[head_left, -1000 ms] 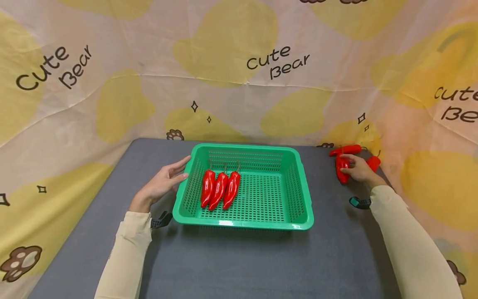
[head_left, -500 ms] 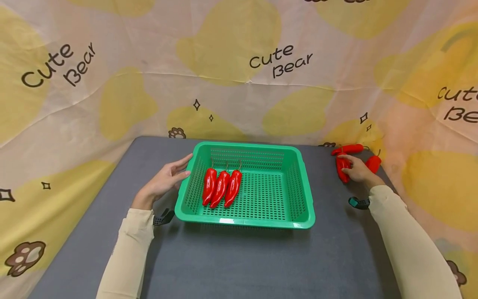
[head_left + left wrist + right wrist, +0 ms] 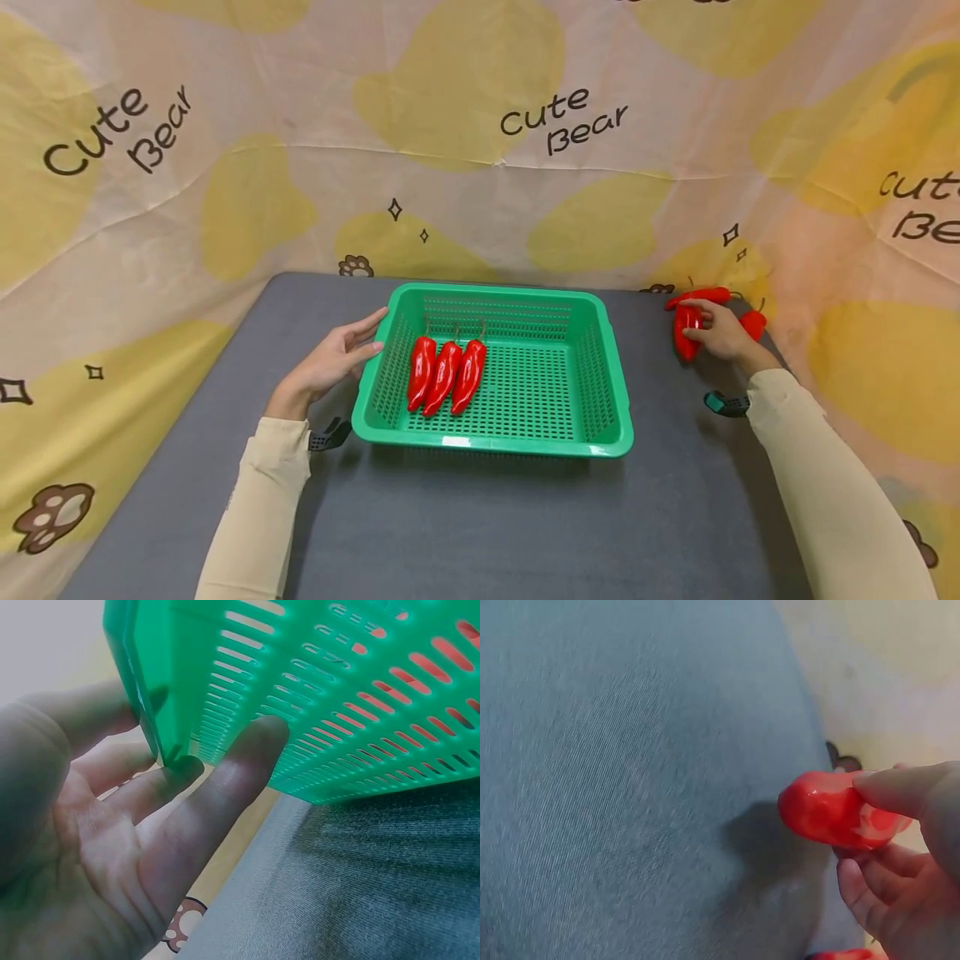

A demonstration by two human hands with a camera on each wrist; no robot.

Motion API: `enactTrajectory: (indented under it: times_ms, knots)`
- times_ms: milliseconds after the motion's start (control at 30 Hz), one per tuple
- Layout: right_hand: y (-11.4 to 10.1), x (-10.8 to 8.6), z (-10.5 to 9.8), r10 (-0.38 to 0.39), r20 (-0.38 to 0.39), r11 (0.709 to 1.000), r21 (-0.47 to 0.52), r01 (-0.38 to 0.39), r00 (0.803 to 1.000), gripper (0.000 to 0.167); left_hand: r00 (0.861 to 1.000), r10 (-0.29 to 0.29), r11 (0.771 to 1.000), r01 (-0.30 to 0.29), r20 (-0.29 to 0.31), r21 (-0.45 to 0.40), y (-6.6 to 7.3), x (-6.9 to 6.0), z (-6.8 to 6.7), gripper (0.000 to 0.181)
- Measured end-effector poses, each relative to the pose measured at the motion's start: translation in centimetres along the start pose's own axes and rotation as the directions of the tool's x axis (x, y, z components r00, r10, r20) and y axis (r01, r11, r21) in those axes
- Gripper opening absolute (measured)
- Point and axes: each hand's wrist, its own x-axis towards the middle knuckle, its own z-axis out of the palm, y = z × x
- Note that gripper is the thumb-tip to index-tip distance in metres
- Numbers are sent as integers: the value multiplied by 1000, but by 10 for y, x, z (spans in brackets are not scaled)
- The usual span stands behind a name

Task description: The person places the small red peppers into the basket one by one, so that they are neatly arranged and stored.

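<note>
My left hand [image 3: 330, 364] touches the left side of a green slotted plastic basket [image 3: 492, 446]. In the left wrist view its fairly straight fingers [image 3: 251, 754] lie against the basket's rim and outer wall. Three glossy red chili peppers [image 3: 446, 379] lie side by side in the basket's left half, stems pointing back. At the table's back right corner my right hand [image 3: 723, 332] pinches another red chili pepper [image 3: 686, 333] between thumb and fingers. This pepper [image 3: 825, 810] appears just off the surface, its shadow beside it in the right wrist view.
One loose red chili pepper [image 3: 708, 295] lies just behind the right hand. Another red pepper [image 3: 753, 323] is partly hidden beyond that hand. A grey cloth-covered table [image 3: 480, 533] carries everything, with a printed fabric backdrop [image 3: 450, 100] rising behind and at both sides.
The pepper in my right hand has shifted slightly up and turned a little more upright. My left hand and the basket stay in place; the head view has shifted slightly.
</note>
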Motion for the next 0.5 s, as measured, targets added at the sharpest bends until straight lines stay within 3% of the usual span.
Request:
enactTrajectory:
  times_ms: [500]
  knots:
    - [-35,-2,-5,-55,-45,997,45,57,997,61,1000,2,1000,-2,5,-30,-1,0,-1,67]
